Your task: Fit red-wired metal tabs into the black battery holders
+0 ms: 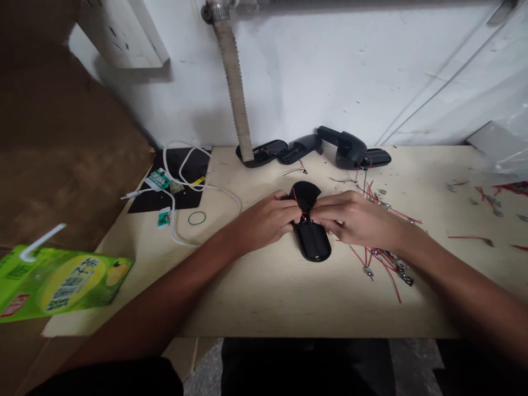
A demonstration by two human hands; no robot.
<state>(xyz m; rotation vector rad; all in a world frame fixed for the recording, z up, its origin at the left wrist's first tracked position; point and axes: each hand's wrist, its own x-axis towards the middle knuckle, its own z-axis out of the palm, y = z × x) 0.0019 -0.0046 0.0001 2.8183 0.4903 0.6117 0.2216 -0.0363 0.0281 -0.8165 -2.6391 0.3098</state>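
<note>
A black plastic housing (312, 242) lies on the wooden tabletop between my hands, its long hollow compartment toward me and its rounded part away from me. My left hand (274, 217) grips its left edge, fingers bent inward. From the right, my right hand (346, 217) pinches at the narrow middle of the housing, where a thin red wire (305, 214) shows. The fingertips cover that spot, so exactly what the right fingers hold is hidden. Red wires with small metal pieces (368, 269) lie scattered beside and under my right forearm.
Several similar black housings (350, 151) stand along the wall at the back. A white cable (173, 220), small green circuit boards (164, 217) and a green rubber band (197, 218) lie at left. A green drink carton (78, 283) with a straw is at the left edge. A ribbed hose (235, 82) hangs down.
</note>
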